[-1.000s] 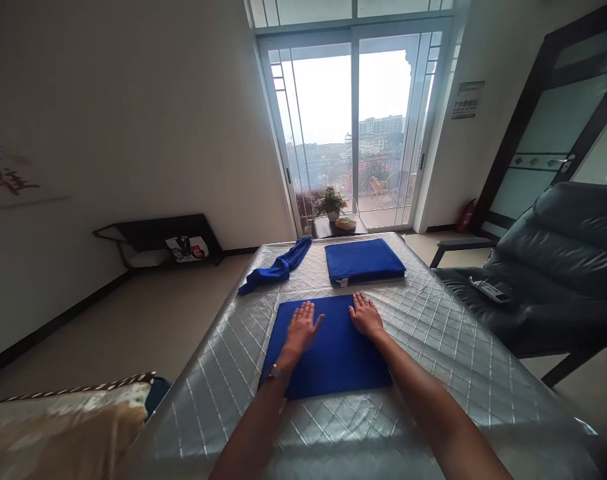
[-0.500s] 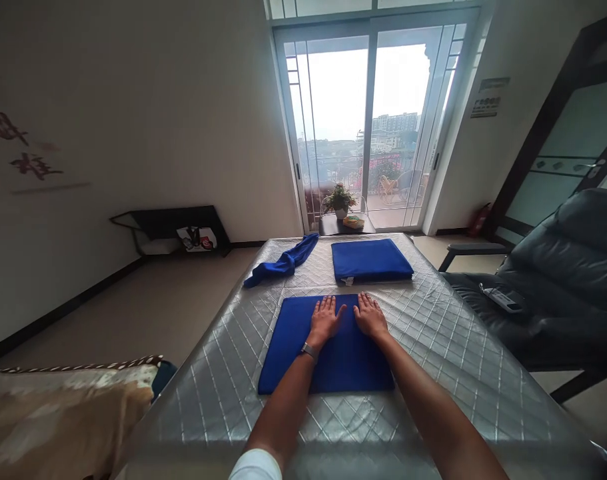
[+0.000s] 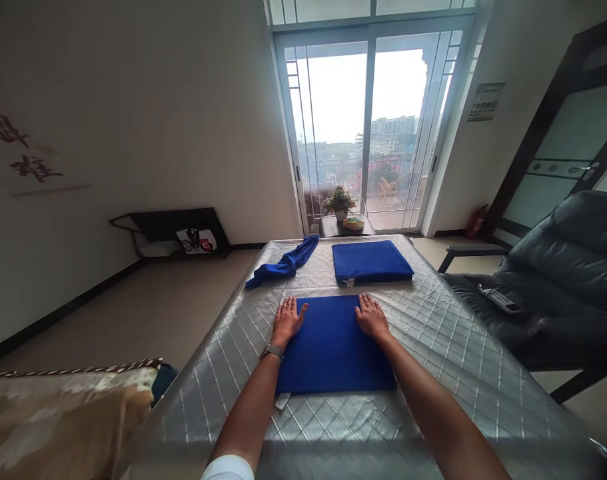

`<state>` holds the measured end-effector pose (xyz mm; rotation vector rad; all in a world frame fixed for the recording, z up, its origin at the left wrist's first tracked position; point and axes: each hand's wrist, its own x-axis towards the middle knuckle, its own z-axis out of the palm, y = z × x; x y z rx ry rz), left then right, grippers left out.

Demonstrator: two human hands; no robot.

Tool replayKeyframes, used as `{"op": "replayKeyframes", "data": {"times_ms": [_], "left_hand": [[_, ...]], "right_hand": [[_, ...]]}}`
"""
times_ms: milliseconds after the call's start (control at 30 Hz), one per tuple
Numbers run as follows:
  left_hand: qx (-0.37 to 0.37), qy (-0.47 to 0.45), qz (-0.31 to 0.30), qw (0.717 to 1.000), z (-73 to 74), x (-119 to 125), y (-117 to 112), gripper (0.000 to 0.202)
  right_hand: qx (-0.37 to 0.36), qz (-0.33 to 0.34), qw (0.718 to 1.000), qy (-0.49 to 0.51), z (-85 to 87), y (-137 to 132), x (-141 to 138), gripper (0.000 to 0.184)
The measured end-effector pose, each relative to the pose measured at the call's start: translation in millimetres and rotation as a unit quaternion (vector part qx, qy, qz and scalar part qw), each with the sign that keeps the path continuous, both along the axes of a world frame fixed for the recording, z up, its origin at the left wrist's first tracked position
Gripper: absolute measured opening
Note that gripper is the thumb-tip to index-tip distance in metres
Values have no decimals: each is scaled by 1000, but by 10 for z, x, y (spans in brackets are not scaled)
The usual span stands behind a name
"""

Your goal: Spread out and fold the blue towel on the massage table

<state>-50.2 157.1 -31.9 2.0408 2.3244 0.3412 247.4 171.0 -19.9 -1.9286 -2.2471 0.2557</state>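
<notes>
1. A tall sliding glass door (image 3: 368,127) fills the far wall and lets in pale daylight; a balcony and distant buildings show through it.
2. Just in front of the door stands a small dark side table (image 3: 346,228) with a potted plant (image 3: 340,202) on it.
3. Left of the door runs a plain white wall (image 3: 148,113), with a low black shelf (image 3: 170,227) at its foot on the beige floor (image 3: 148,313).
4. Right of the door sits a black leather recliner (image 3: 558,280), with a dark-framed frosted door (image 3: 558,133) behind it.
</notes>
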Motion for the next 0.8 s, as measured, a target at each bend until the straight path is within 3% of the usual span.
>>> {"op": "replayKeyframes", "data": {"times_ms": [233,400,500,667,733,800], "left_hand": [[-13,12,-4,1000,1,-5,15,87],[-21,25,35,999,101,89,95,87],[-10,28,17,999,173,432,150,88],[6,-13,-190,982,190,1417,110,78],[20,-30,-234,971,156,1726,69,75],[22,-41,-237,970,111,1876,38,74]], "right_hand": [[1,-2,1000,3,0,7,-3,68],[2,-6,1000,12,10,-6,-12,68],[3,-5,1000,14,18,-11,-19,67],[1,0,1000,4,15,-13,10,66],[-5,15,1000,-9,15,-21,36,64],[-8,24,1000,-18,18,-29,54,64]]}}
